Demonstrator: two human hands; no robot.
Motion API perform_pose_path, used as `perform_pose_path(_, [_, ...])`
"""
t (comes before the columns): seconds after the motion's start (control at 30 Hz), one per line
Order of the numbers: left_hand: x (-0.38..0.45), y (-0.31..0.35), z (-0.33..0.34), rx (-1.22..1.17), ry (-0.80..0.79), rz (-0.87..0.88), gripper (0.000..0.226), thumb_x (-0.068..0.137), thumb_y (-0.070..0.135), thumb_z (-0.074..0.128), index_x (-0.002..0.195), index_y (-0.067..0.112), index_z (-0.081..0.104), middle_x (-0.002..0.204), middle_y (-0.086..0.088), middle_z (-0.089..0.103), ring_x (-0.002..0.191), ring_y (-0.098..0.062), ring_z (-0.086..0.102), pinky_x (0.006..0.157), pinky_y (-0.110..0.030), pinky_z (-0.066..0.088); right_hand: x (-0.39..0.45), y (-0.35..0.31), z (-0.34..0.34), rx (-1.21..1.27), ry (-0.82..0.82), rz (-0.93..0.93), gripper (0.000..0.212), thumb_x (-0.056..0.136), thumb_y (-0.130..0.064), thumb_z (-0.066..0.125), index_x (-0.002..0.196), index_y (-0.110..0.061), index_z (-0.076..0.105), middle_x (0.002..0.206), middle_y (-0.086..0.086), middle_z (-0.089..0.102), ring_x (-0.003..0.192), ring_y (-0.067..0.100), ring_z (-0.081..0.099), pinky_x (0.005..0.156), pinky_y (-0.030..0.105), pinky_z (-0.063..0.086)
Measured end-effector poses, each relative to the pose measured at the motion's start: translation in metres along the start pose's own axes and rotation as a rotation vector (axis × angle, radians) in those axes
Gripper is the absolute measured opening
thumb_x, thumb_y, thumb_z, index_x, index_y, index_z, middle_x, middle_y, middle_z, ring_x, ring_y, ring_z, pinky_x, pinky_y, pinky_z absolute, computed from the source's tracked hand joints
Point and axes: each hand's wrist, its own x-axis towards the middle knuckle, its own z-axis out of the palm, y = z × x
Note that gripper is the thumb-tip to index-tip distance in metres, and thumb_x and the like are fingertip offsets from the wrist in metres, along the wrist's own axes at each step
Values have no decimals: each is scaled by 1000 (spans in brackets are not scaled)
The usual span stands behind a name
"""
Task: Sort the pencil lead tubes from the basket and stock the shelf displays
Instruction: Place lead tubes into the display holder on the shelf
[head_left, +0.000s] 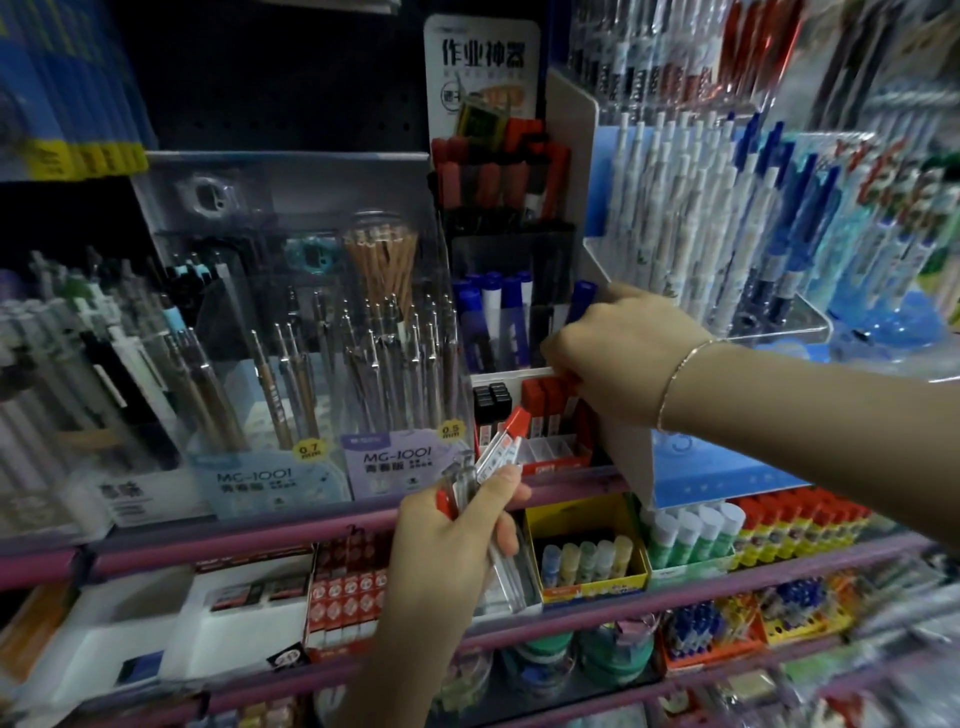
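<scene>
Lead tubes (506, 441) fan from the left hand (447, 540) before pink-edged shelves (208, 540).

A stationery shop: tiered shelves (291, 525) packed with pen displays (701, 208), mechanical pencils (322, 364), glue sticks (691, 535) and labelled retail boxes (395, 462).

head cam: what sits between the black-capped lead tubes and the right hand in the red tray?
In the head view, a row of red-capped lead tubes stands between the black-capped lead tubes and the right hand, in the red tray.
</scene>
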Motion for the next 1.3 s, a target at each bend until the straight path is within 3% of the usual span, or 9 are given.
perform_pose_path(0.13, [1, -1, 0, -10, 0, -18, 28, 88, 35, 60, 69, 20, 74, 49, -2, 55, 31, -7, 31, 33, -18, 25, 1, -4, 8, -84, -2, -13, 16, 80, -11, 55, 87, -22, 63, 88, -2, 69, 88, 21, 63, 91, 32, 33])
perform_pose_path(0.33, [2, 1, 2, -21, -14, -50, 28, 89, 33, 60, 69, 18, 74, 49, -1, 54, 31, -6, 29, 33, -17, 23, -2, -8, 12, -144, 37, -52, 16, 83, -9, 52, 82, -23, 60, 78, -3, 67, 79, 20, 61, 93, 35, 31])
perform_pose_path(0.47, [1, 2, 4, -25, -24, -54, 27, 88, 34, 59, 71, 19, 74, 49, 0, 54, 31, -6, 30, 32, -18, 23, -7, -13, 10, -143, 34, -91, 17, 86, -7, 49, 89, -19, 60, 84, -1, 67, 83, 22, 58, 92, 36, 31])
perform_pose_path(0.53, [1, 3, 5, -18, -27, -52, 27, 88, 35, 59, 71, 20, 74, 49, 0, 54, 31, -5, 30, 33, -17, 24, -9, -15, 6, -18, 48, -54, 14, 89, -11, 48, 99, -17, 56, 94, 1, 65, 91, 25, 58, 79, 33, 37])
perform_pose_path(0.6, [1, 4, 6, -1, -26, -43, 28, 87, 37, 59, 70, 20, 74, 48, 1, 54, 31, -5, 32, 34, -16, 25, -9, -16, -2, 309, 5, 47, 21, 90, -15, 50, 109, -19, 55, 101, 2, 64, 94, 23, 60, 71, 29, 44])
perform_pose_path(0.7, [1, 6, 9, 8, -35, -40, 33, 86, 40, 59, 68, 15, 72, 47, -1, 51, 32, -8, 30, 33, -18, 24, -11, -20, -15, 766, -190, 130, 32, 88, -19, 56, 119, -21, 60, 104, -1, 68, 92, 14, 62, 80, 22, 50])
perform_pose_path(0.93, [-1, 13, 13, -41, -35, 15, 30, 80, 41, 59, 70, 16, 72, 46, 1, 50, 31, -6, 29, 33, -18, 24, -12, -7, -21, 1101, -265, 234, 10, 84, -10, 67, 88, -19, 71, 87, 3, 72, 70, 15, 69, 68, 24, 59])
perform_pose_path(1.1, [0, 15, 10, -45, -96, 39, 31, 75, 47, 59, 75, 20, 74, 48, 2, 51, 31, -5, 29, 33, -16, 25, -12, 6, -26, 1284, -360, 178, 6, 80, -5, 70, 86, -5, 72, 81, 9, 72, 67, 11, 67, 64, 18, 57])
perform_pose_path(1.3, [3, 12, 3, -107, -126, 57, 38, 66, 57, 62, 87, 28, 75, 49, 7, 48, 33, -3, 28, 33, -15, 24, -3, 19, -38, 1370, -464, 154, 5, 80, 4, 66, 81, -1, 69, 75, 13, 70, 68, 18, 68, 65, 23, 58])
